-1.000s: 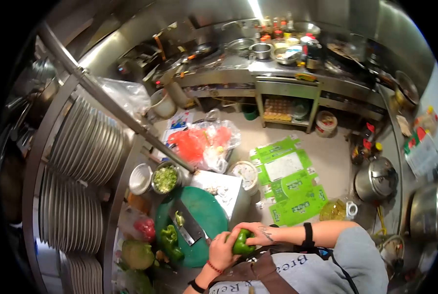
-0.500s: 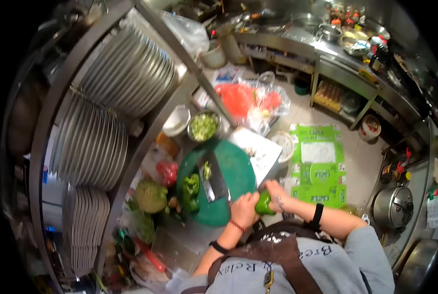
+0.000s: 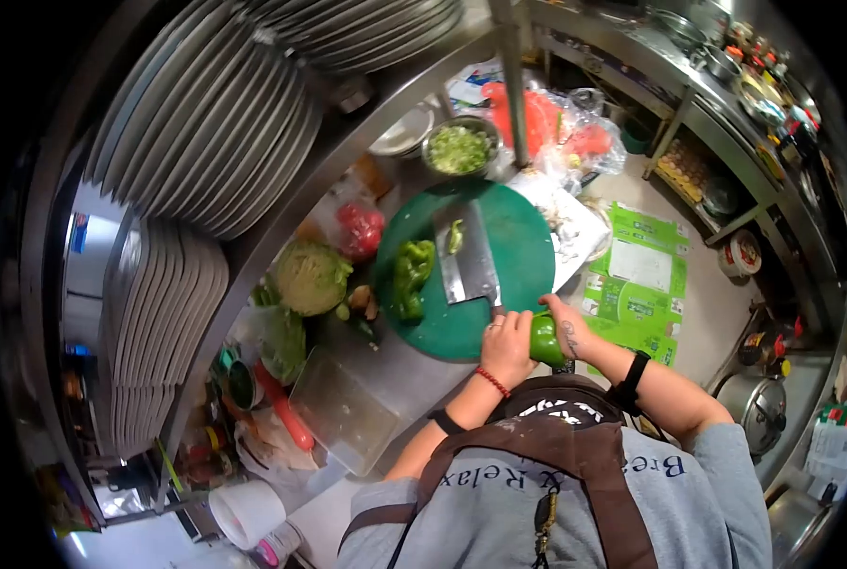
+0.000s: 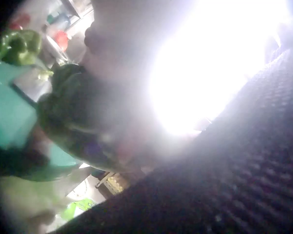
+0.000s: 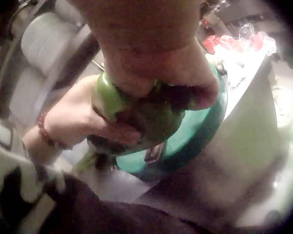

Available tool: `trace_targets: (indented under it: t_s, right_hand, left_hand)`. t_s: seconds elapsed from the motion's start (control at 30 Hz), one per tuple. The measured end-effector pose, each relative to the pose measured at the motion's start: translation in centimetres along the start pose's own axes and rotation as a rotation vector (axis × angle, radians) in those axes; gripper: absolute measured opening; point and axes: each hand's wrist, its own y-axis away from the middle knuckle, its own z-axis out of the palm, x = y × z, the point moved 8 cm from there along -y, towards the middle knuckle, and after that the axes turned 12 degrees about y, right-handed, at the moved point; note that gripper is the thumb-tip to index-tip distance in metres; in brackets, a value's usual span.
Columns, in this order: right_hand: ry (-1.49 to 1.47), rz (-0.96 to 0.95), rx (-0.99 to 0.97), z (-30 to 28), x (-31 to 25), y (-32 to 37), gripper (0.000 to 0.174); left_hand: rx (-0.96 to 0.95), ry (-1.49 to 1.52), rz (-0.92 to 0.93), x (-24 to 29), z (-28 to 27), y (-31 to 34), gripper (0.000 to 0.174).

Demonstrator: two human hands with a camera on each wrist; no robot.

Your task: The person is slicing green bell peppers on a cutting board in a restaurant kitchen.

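Observation:
A green bell pepper (image 3: 545, 339) is held between both hands at the near edge of the round green cutting board (image 3: 528, 256). My left hand (image 3: 509, 346), with a red bead bracelet, grips the pepper from the left. From the other side my right hand (image 3: 571, 332) grips it, its fingers at the pepper's top in the right wrist view, partly hidden in shadow. A cleaver (image 3: 466, 256) lies flat on the board, its handle toward the hands and a small green scrap (image 3: 455, 236) on its blade. Left of it lies an opened green pepper (image 3: 411, 280).
Beyond the board stands a bowl of chopped greens (image 3: 457, 150). A cabbage (image 3: 311, 277) and a bagged red item (image 3: 359, 229) lie at its left, near a shallow clear tray (image 3: 347, 408). Stacked plates (image 3: 205, 123) fill the left rack; flattened green cardboard (image 3: 637, 284) covers the floor at right.
The head view has swung left and down, so the board and rack appear larger and shifted. Both hands stay on the green bell pepper; the cleaver stays on the board.

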Motion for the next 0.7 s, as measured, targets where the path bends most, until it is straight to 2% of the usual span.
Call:
trace_targets:
  t_s: [0.17,0.27,0.4,0.53,0.67,0.7]
  right_hand:
    - [0.023,0.048,-0.021,0.4,-2.4,-0.8,0.057]
    - [0.090,0.172,-0.031,-0.2,-4.0,-2.0,0.057]
    - [0.040,0.185,0.087,-0.5,-3.8,-4.3,0.056]
    - [-0.045,0.209,0.108,-3.6,-2.6,-6.6,0.058]
    - [-0.476,0.269,0.002,-5.8,1.1,-9.8,0.058]
    - [-0.473,0.262,-0.021,-6.7,1.4,-10.7,0.055]
  left_hand:
    - [0.058,0.091,-0.015,-2.7,-1.1,1.3,0.067]
    - [0.069,0.113,-0.016,-3.9,-2.6,0.9,0.068]
    - [0.069,0.166,0.005,-5.1,-3.8,-0.8,0.068]
    - [0.084,0.310,-0.012,-5.9,-4.2,-3.7,0.068]
    - [0.130,0.414,-0.002,-6.1,-4.6,-8.2,0.069]
    - [0.106,0.434,-0.046,-6.3,-4.7,-9.5,0.072]
